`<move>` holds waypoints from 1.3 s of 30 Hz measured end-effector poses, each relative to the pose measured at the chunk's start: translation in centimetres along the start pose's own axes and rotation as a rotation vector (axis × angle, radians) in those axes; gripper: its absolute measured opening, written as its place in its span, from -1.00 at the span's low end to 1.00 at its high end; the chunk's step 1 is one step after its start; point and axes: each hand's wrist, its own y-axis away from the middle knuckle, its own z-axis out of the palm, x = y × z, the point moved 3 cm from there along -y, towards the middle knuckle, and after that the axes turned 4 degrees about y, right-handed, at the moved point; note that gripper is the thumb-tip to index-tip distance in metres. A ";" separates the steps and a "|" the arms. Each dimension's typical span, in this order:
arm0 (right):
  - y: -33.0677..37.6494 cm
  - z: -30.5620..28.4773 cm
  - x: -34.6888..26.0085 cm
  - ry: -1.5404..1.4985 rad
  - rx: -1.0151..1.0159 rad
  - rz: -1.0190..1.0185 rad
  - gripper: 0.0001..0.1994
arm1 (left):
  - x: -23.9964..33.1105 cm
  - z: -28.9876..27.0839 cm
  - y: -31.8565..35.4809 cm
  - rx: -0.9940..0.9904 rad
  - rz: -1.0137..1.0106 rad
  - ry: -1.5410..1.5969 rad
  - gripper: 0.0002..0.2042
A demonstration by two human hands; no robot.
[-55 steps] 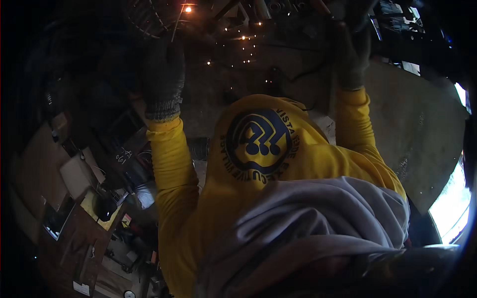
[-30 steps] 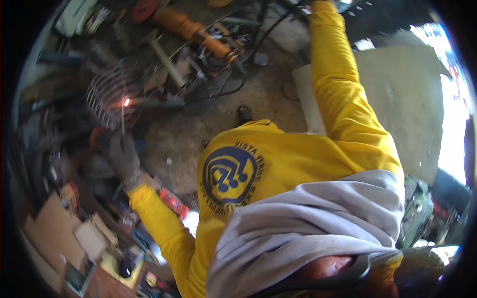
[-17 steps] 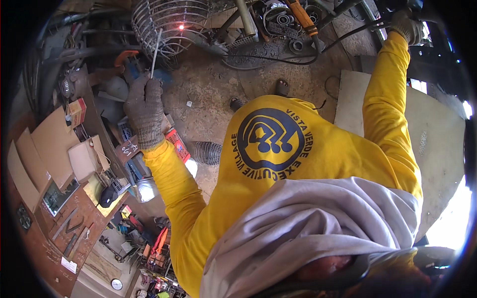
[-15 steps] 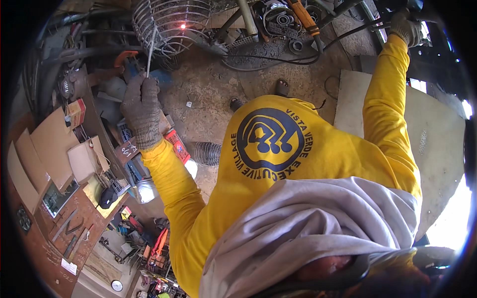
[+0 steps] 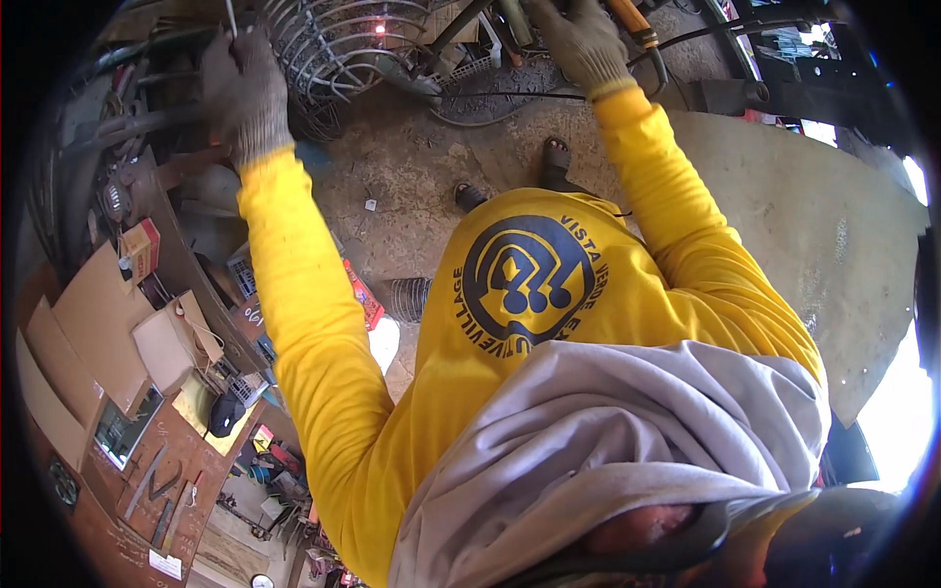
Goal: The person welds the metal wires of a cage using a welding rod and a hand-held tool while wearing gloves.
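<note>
Round cage of bare grey metal wire (image 5: 343,49), at the upper edge, left of middle, partly cut off by this edge. Among its wires, small red glowing spot (image 5: 380,29). Just beside the cage, on its left side: left hand (image 5: 250,93), gloved in grey knit, slightly blurred, pinching thin pale rod (image 5: 231,14). On the other side, apart from the cage: right hand (image 5: 583,49), gloved likewise, fingers reaching the upper edge; cannot tell whether spread or gripping. Just beside it, orange bar-shaped tool (image 5: 627,16).

Between the hands, stained brown-grey concrete floor (image 5: 392,162), running down to two dark sandals (image 5: 470,198).

On yellow long-sleeved shirt (image 5: 421,421), dark blue round emblem (image 5: 529,279) with capital lettering around, partly covered by pale grey draped cloth (image 5: 608,431). Leftward, light handwriting on brown wooden board (image 5: 103,480), printing on red-and-tan box (image 5: 139,247). Rightward, large pale flat sheet (image 5: 804,245), edge passing behind the right sleeve.
</note>
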 end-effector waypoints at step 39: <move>12.7 14.1 1.2 -0.509 -0.142 0.207 -0.52 | -0.4 7.4 -5.4 -0.117 -0.084 0.124 -0.62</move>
